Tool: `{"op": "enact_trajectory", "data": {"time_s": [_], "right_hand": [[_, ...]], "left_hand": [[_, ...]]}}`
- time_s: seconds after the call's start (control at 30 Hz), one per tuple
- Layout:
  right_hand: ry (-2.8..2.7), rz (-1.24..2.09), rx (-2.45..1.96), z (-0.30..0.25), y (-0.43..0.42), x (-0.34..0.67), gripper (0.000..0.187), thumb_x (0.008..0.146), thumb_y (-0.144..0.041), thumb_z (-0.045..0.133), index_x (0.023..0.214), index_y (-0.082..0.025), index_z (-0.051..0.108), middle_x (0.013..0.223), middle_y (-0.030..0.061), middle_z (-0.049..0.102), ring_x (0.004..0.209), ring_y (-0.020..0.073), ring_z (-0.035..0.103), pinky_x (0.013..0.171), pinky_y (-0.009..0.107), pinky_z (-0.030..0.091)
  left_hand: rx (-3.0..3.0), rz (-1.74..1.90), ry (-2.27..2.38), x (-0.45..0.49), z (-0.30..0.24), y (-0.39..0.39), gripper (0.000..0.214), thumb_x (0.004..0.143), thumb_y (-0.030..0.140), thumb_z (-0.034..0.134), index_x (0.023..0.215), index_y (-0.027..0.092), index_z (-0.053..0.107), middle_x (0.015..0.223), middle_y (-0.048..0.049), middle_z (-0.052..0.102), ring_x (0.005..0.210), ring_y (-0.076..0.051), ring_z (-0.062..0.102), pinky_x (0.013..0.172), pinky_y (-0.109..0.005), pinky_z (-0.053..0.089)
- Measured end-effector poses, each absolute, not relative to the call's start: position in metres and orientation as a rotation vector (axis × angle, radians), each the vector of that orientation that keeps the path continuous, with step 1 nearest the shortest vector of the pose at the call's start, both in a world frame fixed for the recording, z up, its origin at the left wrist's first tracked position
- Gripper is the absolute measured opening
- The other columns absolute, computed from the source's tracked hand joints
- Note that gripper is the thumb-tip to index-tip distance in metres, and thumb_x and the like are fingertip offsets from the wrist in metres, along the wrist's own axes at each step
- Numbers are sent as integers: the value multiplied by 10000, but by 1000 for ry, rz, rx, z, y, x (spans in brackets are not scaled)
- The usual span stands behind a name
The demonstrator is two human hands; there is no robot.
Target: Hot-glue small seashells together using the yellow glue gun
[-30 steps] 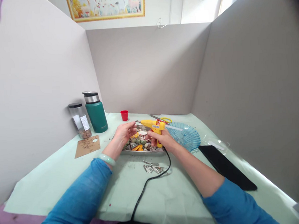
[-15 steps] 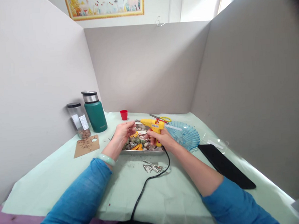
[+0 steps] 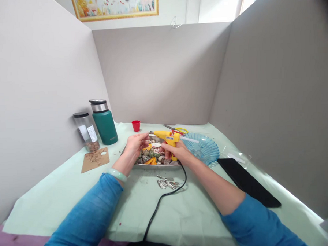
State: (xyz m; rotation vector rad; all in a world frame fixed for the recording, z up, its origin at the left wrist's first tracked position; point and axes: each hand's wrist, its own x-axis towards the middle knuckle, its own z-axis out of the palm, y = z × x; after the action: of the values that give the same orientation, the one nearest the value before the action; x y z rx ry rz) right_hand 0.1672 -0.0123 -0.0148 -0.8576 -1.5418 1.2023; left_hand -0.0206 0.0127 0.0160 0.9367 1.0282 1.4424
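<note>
My right hand is wrapped round the handle of a yellow hot glue gun, its nozzle facing left and a clear glue stick jutting from its back. Thumb and fingers of my left hand are pinched by the nozzle tip on a small silvery piece, which looks like a metal clip; its details are too small to make out. Below both hands lies a metal tray of stones, shells and orange pieces, partly covered by them. Several silver clips lie in a pile in front of the tray.
The black cord runs from the gun to the front edge. A blue glass plate, scissors and a black slab are at right. A red cup, green bottle, jar and brown card stand or lie left.
Almost nothing differs. Both hands and the glue gun keep their places; the view has shifted only slightly.
</note>
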Motion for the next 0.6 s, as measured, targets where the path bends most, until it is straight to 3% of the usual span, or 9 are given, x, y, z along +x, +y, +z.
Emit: {"op": "enact_trajectory", "data": {"time_s": [0.6], "right_hand": [[-1549,1153,-879,-17,-11,167,227,808,-401,686,815,-180,633,802,41,736,456,97,593,395,197,440]], "left_hand": [[996,1486,1013,-20,17,12,208,660,204,815,732,99,651,656,-33,672,467,-74,545,512,-227,443]]}}
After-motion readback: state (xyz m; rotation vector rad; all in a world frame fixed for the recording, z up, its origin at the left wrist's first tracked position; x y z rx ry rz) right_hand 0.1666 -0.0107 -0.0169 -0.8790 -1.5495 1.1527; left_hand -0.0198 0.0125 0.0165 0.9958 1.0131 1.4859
